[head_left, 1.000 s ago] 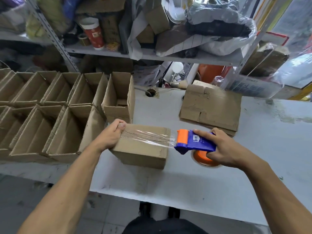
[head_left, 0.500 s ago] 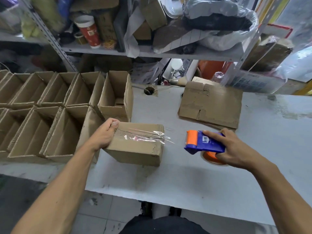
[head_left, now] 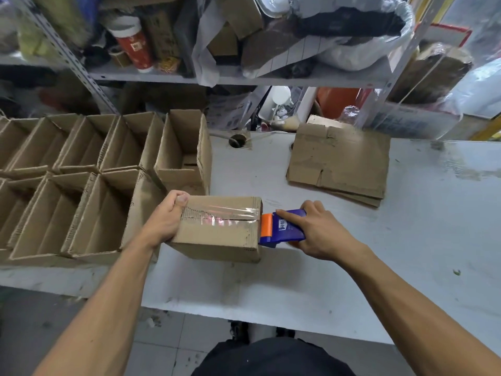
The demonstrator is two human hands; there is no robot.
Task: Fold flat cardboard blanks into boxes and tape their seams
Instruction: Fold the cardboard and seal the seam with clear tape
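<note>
A small folded cardboard box (head_left: 217,241) lies on the white table (head_left: 406,240), its closed flaps up with clear tape along the seam. My left hand (head_left: 165,221) grips the box's left end, thumb on top. My right hand (head_left: 317,232) holds a blue and orange tape dispenser (head_left: 282,226), its orange end pressed against the box's right edge. A stack of flat cardboard blanks (head_left: 339,164) lies further back on the table to the right.
Several open finished boxes (head_left: 81,185) stand in rows on the left of the table, the nearest (head_left: 184,153) just behind the held box. A cluttered metal shelf (head_left: 244,77) rises behind the table. A round cable hole (head_left: 237,141) sits near the back edge.
The tape strip was cut free and has been laid flat on the seam. My right hand brought the dispenser back left against the box's right edge. My left hand kept its grip.
</note>
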